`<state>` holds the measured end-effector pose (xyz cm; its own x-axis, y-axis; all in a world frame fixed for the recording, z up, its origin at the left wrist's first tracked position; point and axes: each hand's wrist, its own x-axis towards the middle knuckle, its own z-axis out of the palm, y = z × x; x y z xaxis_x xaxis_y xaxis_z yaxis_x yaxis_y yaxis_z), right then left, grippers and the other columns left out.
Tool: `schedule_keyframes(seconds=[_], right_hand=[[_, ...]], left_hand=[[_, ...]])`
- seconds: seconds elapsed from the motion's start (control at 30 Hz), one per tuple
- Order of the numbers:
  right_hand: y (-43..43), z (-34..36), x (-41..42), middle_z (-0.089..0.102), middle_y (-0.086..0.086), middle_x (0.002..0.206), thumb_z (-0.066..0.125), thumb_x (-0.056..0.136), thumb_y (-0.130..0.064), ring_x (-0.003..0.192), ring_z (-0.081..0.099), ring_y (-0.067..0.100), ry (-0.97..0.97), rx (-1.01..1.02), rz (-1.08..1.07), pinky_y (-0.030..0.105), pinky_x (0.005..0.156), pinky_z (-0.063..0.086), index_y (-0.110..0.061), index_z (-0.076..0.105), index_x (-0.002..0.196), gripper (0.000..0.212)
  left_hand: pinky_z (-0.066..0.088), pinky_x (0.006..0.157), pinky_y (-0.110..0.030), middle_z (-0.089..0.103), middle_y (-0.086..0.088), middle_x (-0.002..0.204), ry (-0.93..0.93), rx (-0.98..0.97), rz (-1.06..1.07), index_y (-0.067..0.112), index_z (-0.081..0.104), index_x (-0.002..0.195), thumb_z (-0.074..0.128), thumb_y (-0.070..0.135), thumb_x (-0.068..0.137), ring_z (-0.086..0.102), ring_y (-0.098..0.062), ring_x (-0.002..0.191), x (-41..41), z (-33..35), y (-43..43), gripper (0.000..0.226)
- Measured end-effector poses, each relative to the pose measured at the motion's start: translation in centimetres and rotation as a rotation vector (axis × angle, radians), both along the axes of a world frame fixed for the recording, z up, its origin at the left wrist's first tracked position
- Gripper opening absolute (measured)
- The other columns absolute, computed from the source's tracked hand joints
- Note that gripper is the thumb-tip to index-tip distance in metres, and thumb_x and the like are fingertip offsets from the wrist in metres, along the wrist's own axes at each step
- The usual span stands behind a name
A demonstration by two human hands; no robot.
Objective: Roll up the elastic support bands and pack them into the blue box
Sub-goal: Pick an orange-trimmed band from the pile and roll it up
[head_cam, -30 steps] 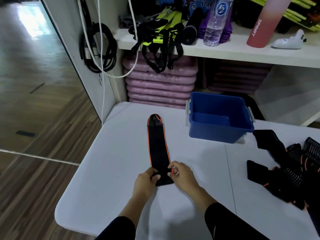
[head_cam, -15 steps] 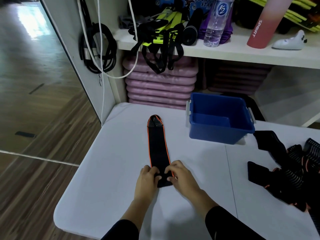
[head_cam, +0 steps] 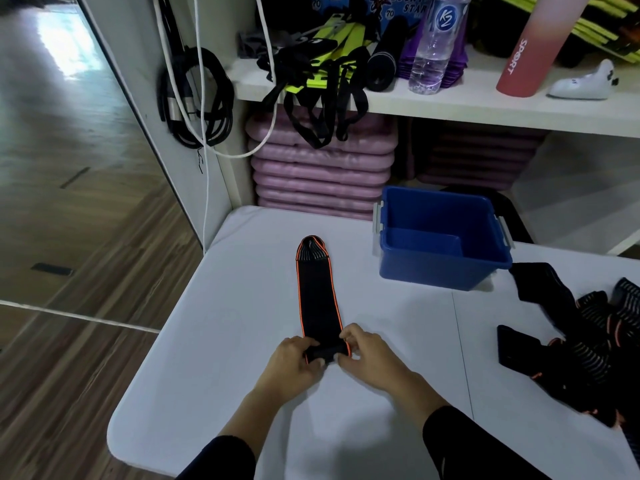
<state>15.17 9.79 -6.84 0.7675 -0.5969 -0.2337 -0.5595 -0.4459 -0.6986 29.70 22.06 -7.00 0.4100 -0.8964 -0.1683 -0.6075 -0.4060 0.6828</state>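
Black, orange-edged elastic band (head_cam: 317,299) lies flat on the white table (head_cam: 207,341); left hand (head_cam: 294,363) and right hand (head_cam: 372,358) pinch its rolled near end. Behind the blue box (head_cam: 440,268), a pink bottle (head_cam: 530,46) reads "SPORT".

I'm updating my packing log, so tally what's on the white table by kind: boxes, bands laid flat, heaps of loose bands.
Blue box: 1
Flat band: 1, its near end gripped by the left hand and right hand
Heap of loose bands: 1, bands inside too tangled to count
Total: 3
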Motion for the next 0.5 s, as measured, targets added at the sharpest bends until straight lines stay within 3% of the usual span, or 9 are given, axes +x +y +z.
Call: schedule_keyframes(seconds=[0.1, 0.17, 0.27, 0.4, 0.5], right_hand=[[0.1, 0.0, 0.5, 0.054, -0.004, 0.074, 0.060, 0.087, -0.038, 0.065, 0.050, 0.010, 0.016, 0.044, -0.098, 0.020, 0.063, 0.042, -0.019, 0.048, 0.085, 0.022], [0.3, -0.3, 0.9, 0.049, -0.003, 0.080, 0.060, 0.087, -0.037, 0.069, 0.048, 0.010, 0.017, 0.002, -0.169, 0.014, 0.060, 0.037, -0.017, 0.048, 0.081, 0.025], [0.2, -0.6, 1.5, 0.050, -0.003, 0.077, 0.061, 0.087, -0.036, 0.068, 0.048, 0.011, 0.036, -0.020, -0.220, 0.015, 0.058, 0.036, -0.013, 0.052, 0.083, 0.025], [0.0, -0.4, 1.5, 0.051, -0.007, 0.100, 0.066, 0.084, -0.020, 0.085, 0.054, 0.009, -0.099, -0.122, -0.168, 0.014, 0.073, 0.045, -0.021, 0.055, 0.108, 0.027], [-0.3, -0.3, 1.5, 0.053, -0.007, 0.109, 0.060, 0.085, -0.013, 0.102, 0.049, 0.008, -0.132, -0.272, 0.035, 0.018, 0.086, 0.044, -0.021, 0.061, 0.109, 0.025]], left_hand=[[0.046, 0.066, -0.024, 0.061, 0.000, 0.076, 0.107, 0.046, 0.092, 0.020, 0.057, 0.106, 0.057, 0.025, 0.086, 0.056, -0.015, 0.068, 0.1, 0.4, -0.4, 0.021], [0.047, 0.069, -0.025, 0.060, -0.002, 0.079, 0.101, 0.041, 0.139, 0.018, 0.058, 0.108, 0.057, 0.024, 0.088, 0.057, -0.017, 0.071, 0.0, 0.3, -0.9, 0.021], [0.045, 0.075, -0.025, 0.053, -0.003, 0.093, 0.052, 0.021, 0.231, 0.017, 0.057, 0.114, 0.058, 0.025, 0.088, 0.056, -0.020, 0.082, -0.5, 0.1, -1.5, 0.027], [0.046, 0.070, -0.026, 0.044, 0.000, 0.100, -0.056, -0.081, 0.245, 0.015, 0.054, 0.109, 0.059, 0.019, 0.087, 0.058, -0.023, 0.078, -0.9, 0.3, -1.8, 0.023], [0.048, 0.077, -0.027, 0.051, -0.001, 0.103, -0.097, -0.131, 0.103, 0.014, 0.061, 0.110, 0.060, 0.018, 0.085, 0.059, -0.022, 0.087, -0.6, 0.0, -1.5, 0.025]])
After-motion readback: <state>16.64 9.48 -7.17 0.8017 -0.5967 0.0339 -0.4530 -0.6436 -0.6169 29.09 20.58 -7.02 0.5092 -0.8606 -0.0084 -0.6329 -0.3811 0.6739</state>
